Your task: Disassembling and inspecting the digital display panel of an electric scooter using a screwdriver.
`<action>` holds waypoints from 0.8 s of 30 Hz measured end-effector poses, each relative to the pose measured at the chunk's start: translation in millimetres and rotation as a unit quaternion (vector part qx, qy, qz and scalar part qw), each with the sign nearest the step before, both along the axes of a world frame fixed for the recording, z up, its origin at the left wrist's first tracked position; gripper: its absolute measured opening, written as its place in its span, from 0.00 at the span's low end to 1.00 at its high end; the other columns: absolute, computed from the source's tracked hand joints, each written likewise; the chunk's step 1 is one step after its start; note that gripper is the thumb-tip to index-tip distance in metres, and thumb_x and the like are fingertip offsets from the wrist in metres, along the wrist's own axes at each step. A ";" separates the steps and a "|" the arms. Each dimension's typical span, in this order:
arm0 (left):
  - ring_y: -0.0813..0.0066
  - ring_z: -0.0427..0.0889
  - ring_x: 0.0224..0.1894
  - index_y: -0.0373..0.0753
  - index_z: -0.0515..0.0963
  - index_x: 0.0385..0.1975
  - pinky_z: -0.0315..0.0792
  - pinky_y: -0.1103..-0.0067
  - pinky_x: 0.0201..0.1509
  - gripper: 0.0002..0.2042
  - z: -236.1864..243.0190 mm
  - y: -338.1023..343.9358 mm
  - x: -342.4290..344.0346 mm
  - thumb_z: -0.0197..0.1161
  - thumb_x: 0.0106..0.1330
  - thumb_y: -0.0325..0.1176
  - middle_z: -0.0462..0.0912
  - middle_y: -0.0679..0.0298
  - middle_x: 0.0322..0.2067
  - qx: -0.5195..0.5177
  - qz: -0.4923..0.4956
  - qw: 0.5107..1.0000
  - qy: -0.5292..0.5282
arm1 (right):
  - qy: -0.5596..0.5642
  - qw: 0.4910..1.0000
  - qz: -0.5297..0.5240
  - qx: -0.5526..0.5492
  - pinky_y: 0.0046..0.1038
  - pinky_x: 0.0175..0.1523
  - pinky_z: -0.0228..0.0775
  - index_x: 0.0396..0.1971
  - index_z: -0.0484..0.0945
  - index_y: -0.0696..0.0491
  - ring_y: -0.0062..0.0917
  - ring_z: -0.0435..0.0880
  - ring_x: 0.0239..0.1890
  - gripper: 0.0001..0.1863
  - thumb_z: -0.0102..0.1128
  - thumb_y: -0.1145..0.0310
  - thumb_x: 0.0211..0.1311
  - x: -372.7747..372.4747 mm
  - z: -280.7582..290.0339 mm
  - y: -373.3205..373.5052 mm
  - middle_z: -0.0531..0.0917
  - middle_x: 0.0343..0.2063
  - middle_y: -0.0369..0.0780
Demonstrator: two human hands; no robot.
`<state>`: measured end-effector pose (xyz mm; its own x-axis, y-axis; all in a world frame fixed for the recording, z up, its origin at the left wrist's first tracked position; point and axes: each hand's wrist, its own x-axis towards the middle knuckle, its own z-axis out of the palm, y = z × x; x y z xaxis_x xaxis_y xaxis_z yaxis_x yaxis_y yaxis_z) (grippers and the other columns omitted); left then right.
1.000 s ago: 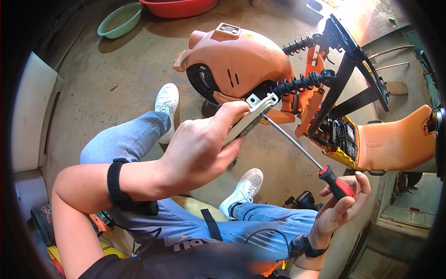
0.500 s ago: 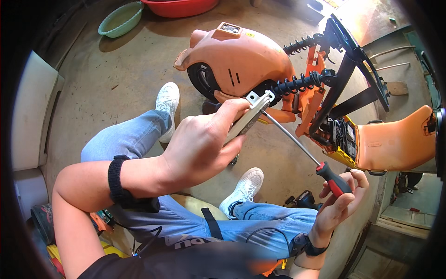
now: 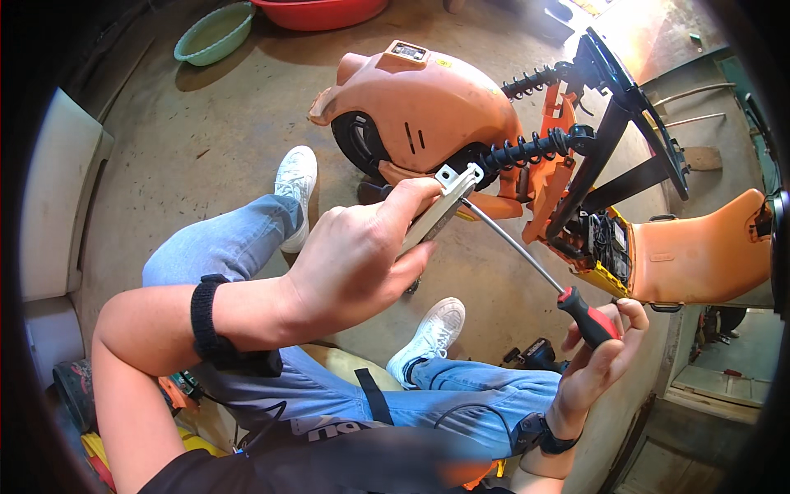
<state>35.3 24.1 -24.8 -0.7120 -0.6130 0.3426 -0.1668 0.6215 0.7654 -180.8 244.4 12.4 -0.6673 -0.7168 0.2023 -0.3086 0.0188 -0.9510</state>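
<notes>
My left hand (image 3: 354, 255) is closed around a flat, pale metal-looking part (image 3: 444, 203) with a holed tab at its upper end; most of it is hidden under my fingers. In my right hand (image 3: 605, 354) is a screwdriver (image 3: 587, 317) with a red and black handle, held between thumb and fingers. Its steel shaft slants up to the left, and the tip meets the side of the part near its top. Just behind the part stand a black coil-spring shock absorber (image 3: 527, 152) and the orange rear fender (image 3: 436, 107) of a scooter.
An orange seat (image 3: 699, 255) is tipped open beside a wiring-filled compartment (image 3: 607, 239). A black metal rack (image 3: 621, 123) juts out above it. On the floor lies a black power tool (image 3: 539, 356) near my right leg. Green (image 3: 214, 37) and red basins (image 3: 321, 10) are at the back.
The screwdriver and my right hand have shifted very slightly left. The pale part in my left hand has moved a touch left and down.
</notes>
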 end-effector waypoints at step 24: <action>0.46 0.85 0.33 0.36 0.67 0.55 0.78 0.60 0.35 0.22 3.9 1.7 1.8 0.65 0.61 0.25 0.85 0.47 0.37 0.012 -0.009 1.000 0.007 | 0.041 0.999 -0.014 -0.027 0.20 0.31 0.68 0.57 0.63 0.54 0.19 0.73 0.30 0.32 0.58 0.44 0.68 -0.8 -0.9 0.7 0.76 0.30 0.39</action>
